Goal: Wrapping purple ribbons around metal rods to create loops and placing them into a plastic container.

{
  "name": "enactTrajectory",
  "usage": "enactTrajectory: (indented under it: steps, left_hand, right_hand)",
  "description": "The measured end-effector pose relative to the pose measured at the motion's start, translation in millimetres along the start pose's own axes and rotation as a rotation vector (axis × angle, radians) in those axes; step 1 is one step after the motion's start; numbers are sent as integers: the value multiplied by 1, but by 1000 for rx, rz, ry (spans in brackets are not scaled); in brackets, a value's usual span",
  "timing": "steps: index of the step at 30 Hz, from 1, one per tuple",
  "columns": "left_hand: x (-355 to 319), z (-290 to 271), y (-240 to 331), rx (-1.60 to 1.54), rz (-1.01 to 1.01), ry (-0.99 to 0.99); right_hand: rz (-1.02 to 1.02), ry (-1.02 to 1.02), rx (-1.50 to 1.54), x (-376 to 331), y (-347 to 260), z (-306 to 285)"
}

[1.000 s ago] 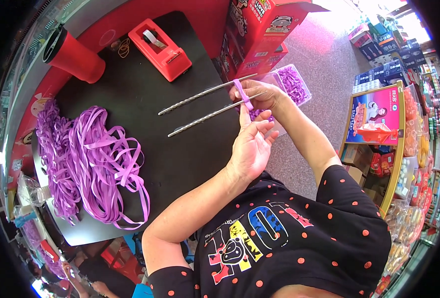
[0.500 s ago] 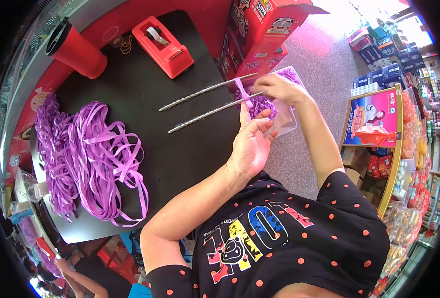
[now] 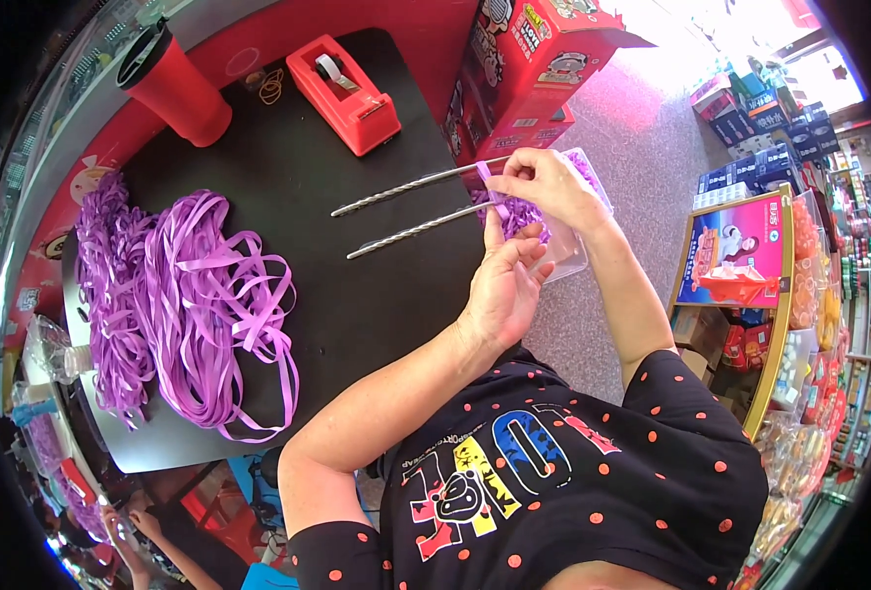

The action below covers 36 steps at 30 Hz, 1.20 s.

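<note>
Two slim twisted metal rods (image 3: 406,236) lie side by side, reaching from over the dark table toward my hands. A purple ribbon (image 3: 486,175) spans their right ends. My right hand (image 3: 553,187) pinches this ribbon between thumb and fingertips, near the upper rod. From below, my left hand (image 3: 506,290) holds the ribbon by the lower rod with an outstretched digit; its palm faces up and its other fingers curl loosely. Behind and under both hands stands a clear plastic box (image 3: 570,258) with crinkled purple ribbon pieces (image 3: 526,218) in it.
Big bundles of purple ribbon (image 3: 200,315) cover the table's left side. A red tape dispenser (image 3: 345,93), a red tumbler (image 3: 175,88) and rubber bands (image 3: 271,87) sit toward the back. Red cartons (image 3: 524,74) stand beyond the box. Another person's hands (image 3: 126,531) show at lower left.
My right hand has come left from over the box and closed on the ribbon by the upper rod. My left hand stays at the lower rod. The view has shifted slightly.
</note>
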<state>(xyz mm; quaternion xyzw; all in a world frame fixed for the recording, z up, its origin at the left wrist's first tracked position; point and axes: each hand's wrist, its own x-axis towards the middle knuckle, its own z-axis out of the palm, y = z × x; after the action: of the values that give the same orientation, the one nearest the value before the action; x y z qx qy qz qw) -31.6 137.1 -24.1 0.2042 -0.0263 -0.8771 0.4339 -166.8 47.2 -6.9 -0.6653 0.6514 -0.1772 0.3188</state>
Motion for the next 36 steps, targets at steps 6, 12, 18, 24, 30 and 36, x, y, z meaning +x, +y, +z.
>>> enactTrajectory:
  steps: [6, 12, 18, 24, 30, 36]
  left_hand:
    - [3, -2, -2, -2, 22, -4]
    - [-5, 1, 2, 108, 54, 34]
    - [-29, 25, 27, 334, -141, 71]
    - [-30, 25, 76, 2367, 997, 174]
    - [-9, -18, 76, 2586, 771, 281]
    - [-10, -16, 78, 2588, 757, 334]
  right_hand:
    - [-3, -28, 285, 5, 22, -5]
    - [-279, 229, 274, 6, -11, -6]
    - [-218, -502, 290, 46, 0, -8]
    - [-93, -689, 591, 59, 8, -9]
    - [-27, -666, 656, 60, 14, -13]
    - [-27, -632, 562, 63, 8, -16]
